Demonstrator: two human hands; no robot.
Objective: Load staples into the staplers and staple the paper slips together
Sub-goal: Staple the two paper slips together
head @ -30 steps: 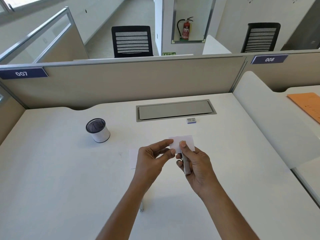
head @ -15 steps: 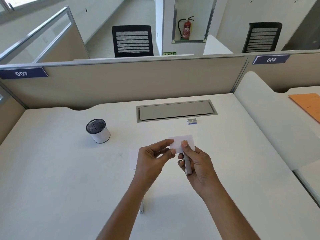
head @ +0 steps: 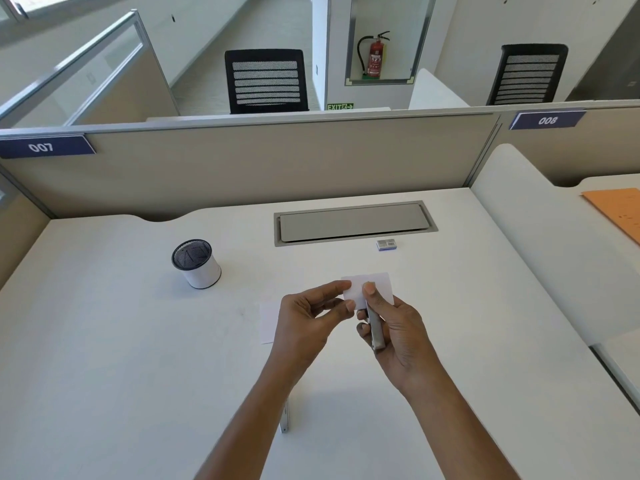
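White desk (head: 121, 375), white paper slip (head: 375, 284), silver stapler (head: 375, 329), white cup (head: 201, 271) with black mesh top, orange folder (head: 620, 211), black slatted chairs (head: 266, 81).

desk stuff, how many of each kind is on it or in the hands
staplers: 2
paper slips: 2 showing
staple box: 1
pen cup: 1
total: 6

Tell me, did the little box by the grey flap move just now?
No. The little box sits just below the right end of the grey flap, same as before; the tiny shift in the picture is the camera's.
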